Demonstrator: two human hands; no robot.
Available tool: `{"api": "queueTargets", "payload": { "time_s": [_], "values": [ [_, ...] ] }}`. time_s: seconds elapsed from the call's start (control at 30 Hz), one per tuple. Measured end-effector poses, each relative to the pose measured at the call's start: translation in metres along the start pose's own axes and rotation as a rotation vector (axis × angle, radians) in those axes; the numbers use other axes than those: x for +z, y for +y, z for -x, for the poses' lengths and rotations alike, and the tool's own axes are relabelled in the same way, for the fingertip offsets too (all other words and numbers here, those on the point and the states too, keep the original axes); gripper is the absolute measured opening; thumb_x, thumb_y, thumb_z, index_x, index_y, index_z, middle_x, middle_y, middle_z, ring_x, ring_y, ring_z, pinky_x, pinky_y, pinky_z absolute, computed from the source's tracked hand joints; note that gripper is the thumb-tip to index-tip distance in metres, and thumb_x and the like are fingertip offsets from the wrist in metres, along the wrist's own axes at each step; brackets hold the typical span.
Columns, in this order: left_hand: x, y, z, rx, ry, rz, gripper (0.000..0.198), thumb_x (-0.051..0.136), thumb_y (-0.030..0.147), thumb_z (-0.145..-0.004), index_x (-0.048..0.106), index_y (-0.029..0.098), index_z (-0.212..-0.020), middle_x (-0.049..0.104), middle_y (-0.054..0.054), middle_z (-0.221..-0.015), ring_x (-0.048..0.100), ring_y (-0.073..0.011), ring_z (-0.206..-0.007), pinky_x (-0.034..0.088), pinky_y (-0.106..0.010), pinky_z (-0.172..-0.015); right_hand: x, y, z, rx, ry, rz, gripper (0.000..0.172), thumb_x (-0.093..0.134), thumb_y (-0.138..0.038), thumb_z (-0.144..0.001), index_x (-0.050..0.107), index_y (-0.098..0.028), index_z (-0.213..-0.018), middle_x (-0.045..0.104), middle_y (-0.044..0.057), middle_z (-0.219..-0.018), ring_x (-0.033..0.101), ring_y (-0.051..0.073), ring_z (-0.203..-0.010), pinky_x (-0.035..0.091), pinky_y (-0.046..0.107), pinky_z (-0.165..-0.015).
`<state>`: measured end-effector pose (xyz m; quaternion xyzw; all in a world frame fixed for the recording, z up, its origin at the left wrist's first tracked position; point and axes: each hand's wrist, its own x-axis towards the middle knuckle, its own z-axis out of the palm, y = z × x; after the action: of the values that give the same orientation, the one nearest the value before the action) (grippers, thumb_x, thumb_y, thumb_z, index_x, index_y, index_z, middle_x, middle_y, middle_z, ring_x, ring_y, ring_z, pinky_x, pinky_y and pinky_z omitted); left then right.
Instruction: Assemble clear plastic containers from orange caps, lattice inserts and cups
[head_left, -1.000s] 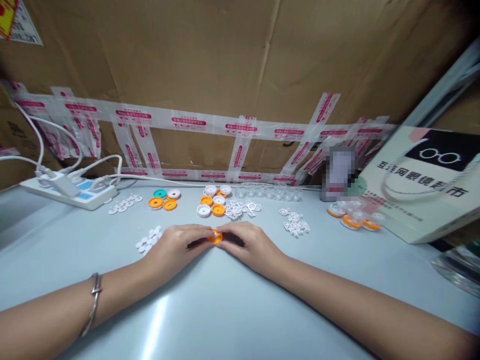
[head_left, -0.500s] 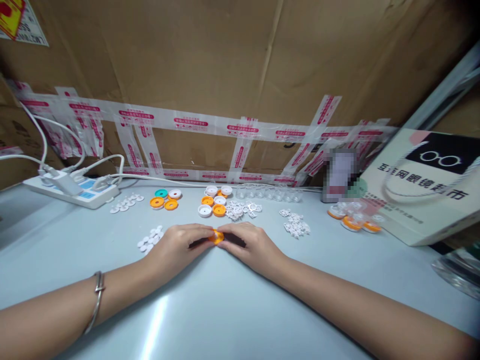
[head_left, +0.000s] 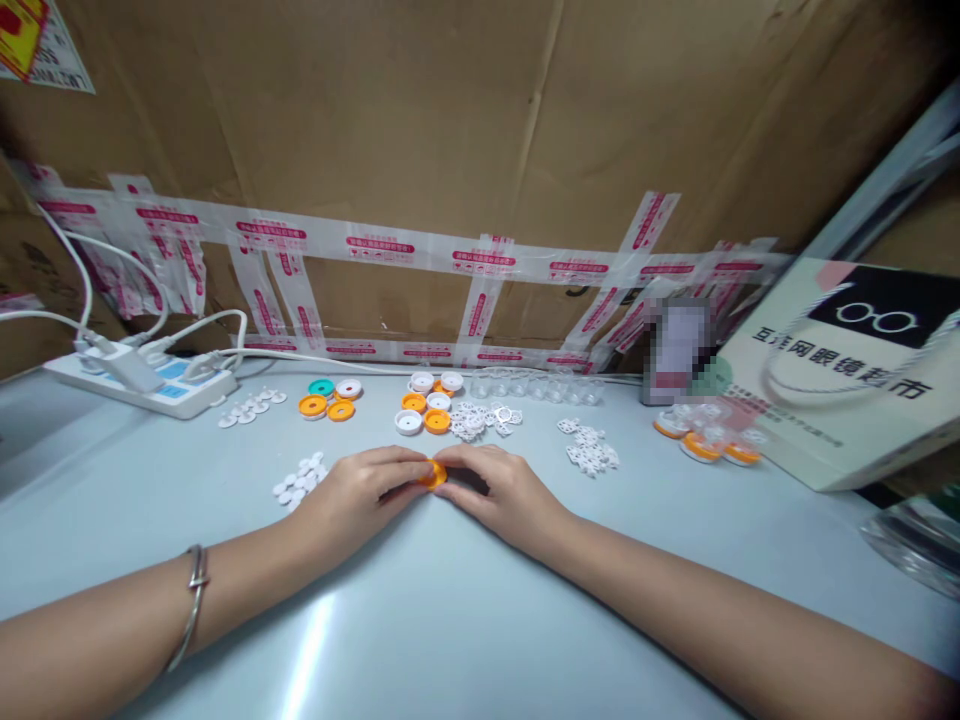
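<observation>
Apparently the orange piece [head_left: 436, 474] faces upward, its long axis unclear; my left hand [head_left: 361, 492] and right hand [head_left: 511, 490] pinch its left and right edges, angled inward.

The held piece [head_left: 438, 477] is orange, the surface [head_left: 480, 610] pale blue-grey, one far ring [head_left: 321, 387] teal, the cardboard [head_left: 360, 110] brown, the tape [head_left: 431, 251] white with pink-red printed labels.

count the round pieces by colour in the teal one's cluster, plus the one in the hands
Teal piece: 1
White piece: 1
Orange pieces: 3, including the held orange piece
Total: 5
</observation>
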<state>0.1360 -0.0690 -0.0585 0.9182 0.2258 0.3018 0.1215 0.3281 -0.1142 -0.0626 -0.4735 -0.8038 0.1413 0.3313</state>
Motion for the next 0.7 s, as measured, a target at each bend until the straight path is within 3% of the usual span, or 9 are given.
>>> {"api": "queueTargets", "payload": {
  "time_s": [0.17,0.4,0.7],
  "values": [
    [-0.0022,0.0014,-0.0007,0.057,-0.036,-0.082,0.025,0.043,0.021,-0.090,0.067,0.020,-0.099,0.070,-0.006,-0.099,0.066,-0.0159,-0.086,0.054,-0.025,-0.078,0.0008,0.0004,-0.0002,0.003,0.003,0.005,0.016,0.059,-0.021,-0.082,0.059,-0.020,-0.097,0.069,0.003,-0.093,0.064,0.016,-0.085,0.048,0.028,-0.077],
    [-0.0043,-0.0027,0.0031,0.241,-0.154,-0.383,0.027,0.039,0.014,-0.090,0.059,0.015,-0.109,0.068,-0.011,-0.097,0.065,-0.0207,-0.081,0.053,-0.031,-0.068,0.0016,0.0006,-0.0001,0.006,0.011,0.011,0.014,0.059,-0.019,-0.081,0.060,-0.020,-0.095,0.069,0.003,-0.093,0.064,0.016,-0.085,0.048,0.028,-0.077],
    [-0.0029,-0.0059,0.0017,0.097,-0.031,-0.126,0.019,0.046,0.021,-0.090,0.063,0.018,-0.097,0.070,-0.004,-0.093,0.066,-0.0139,-0.082,0.051,-0.021,-0.075,0.0011,0.0021,0.0016,0.004,0.005,-0.024,0.016,0.059,-0.020,-0.081,0.060,-0.019,-0.097,0.069,0.003,-0.093,0.063,0.017,-0.086,0.048,0.029,-0.077]
  ]
}}
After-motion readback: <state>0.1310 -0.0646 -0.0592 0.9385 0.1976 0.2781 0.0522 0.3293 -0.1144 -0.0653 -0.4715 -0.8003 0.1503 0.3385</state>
